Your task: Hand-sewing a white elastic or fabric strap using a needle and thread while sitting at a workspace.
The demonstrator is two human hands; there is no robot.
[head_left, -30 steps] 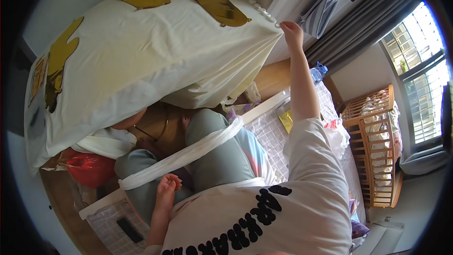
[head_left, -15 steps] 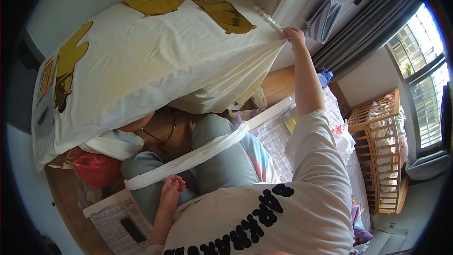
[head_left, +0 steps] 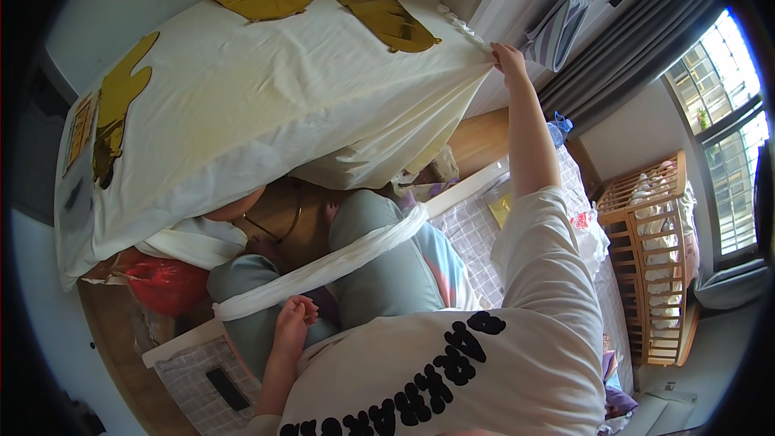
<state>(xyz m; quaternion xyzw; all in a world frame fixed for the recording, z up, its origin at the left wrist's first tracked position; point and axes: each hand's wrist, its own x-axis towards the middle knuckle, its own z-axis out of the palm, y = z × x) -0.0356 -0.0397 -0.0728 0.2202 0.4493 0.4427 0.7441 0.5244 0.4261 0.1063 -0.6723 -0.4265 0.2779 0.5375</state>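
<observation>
A large cream-white cloth (head_left: 242, 105) is spread over a broad surface in front of me. Its right corner is pinched in my right hand (head_left: 508, 62), arm stretched far out, and the cloth hangs from there in slanting folds. Small white bunched bits (head_left: 460, 23) run along the edge beyond that hand. Over my lap lies a twisted white strip of cloth (head_left: 323, 268). My left hand (head_left: 295, 318) rests just below the strip with its fingers curled closed; whether anything is inside them is hidden. Flat gold foil pieces (head_left: 395, 26) lie on top of the cloth.
A red plastic bag (head_left: 165, 284) sits on the floor at the left. A dark phone-like slab (head_left: 228, 388) lies on the checked bedding (head_left: 186, 371). To the right stand a blue-capped water bottle (head_left: 559, 127), a white plastic bag (head_left: 593, 242) and a wooden crib (head_left: 646, 258).
My right hand has shifted very slightly up and to the right, still pinching the cloth corner. The left hand has hardly moved.
</observation>
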